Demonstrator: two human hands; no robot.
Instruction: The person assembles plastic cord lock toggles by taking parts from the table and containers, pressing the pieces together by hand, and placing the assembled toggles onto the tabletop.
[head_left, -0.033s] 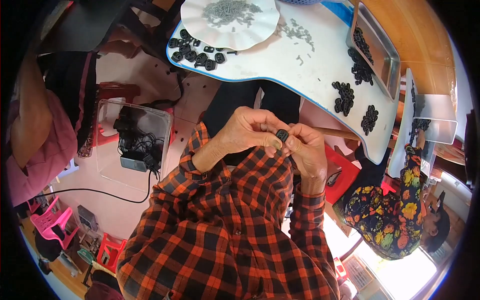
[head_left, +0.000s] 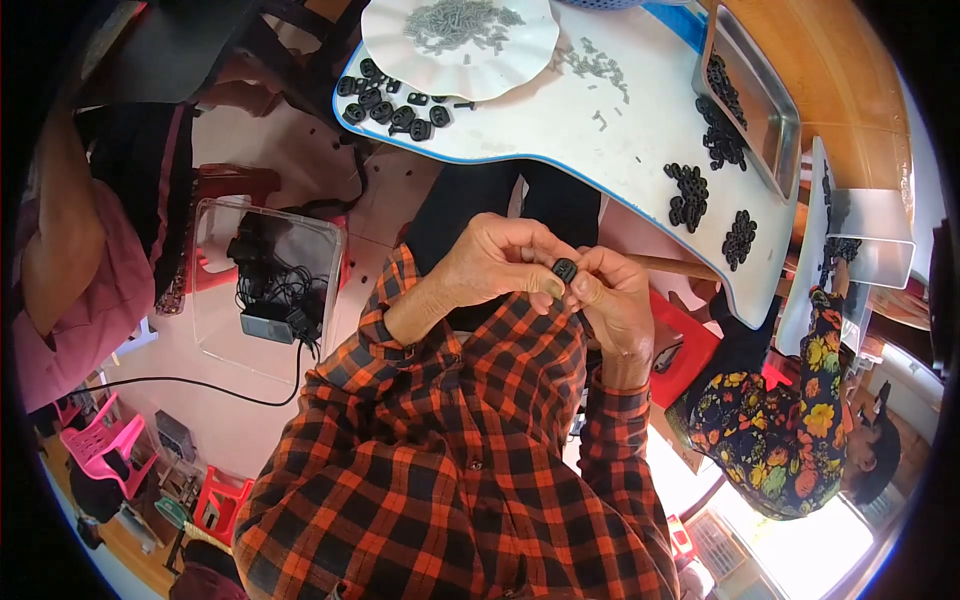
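A small black plastic cord lock (head_left: 564, 270) is pinched at the fingertips of both hands, in front of my chest and over my lap. My left hand (head_left: 485, 262) closes on its left side, with thumb and forefinger pressed together. From the right, my right hand (head_left: 618, 300) grips it between thumb and fingers. The fingers partly cover the piece. On the table (head_left: 520, 135) beyond lie more black cord locks (head_left: 402, 122) at the left, beside a scalloped white plate (head_left: 385, 62) heaped with small grey springs (head_left: 460, 25). Loose springs (head_left: 592, 68) are scattered right of the plate.
Piles of small black parts (head_left: 688, 196) sit at the table's right, by a metal tray (head_left: 775, 150). A clear bin (head_left: 215, 335) with cables stands at left. A person in a floral top (head_left: 770, 430) works at right; another person's arm (head_left: 65, 240) shows at left.
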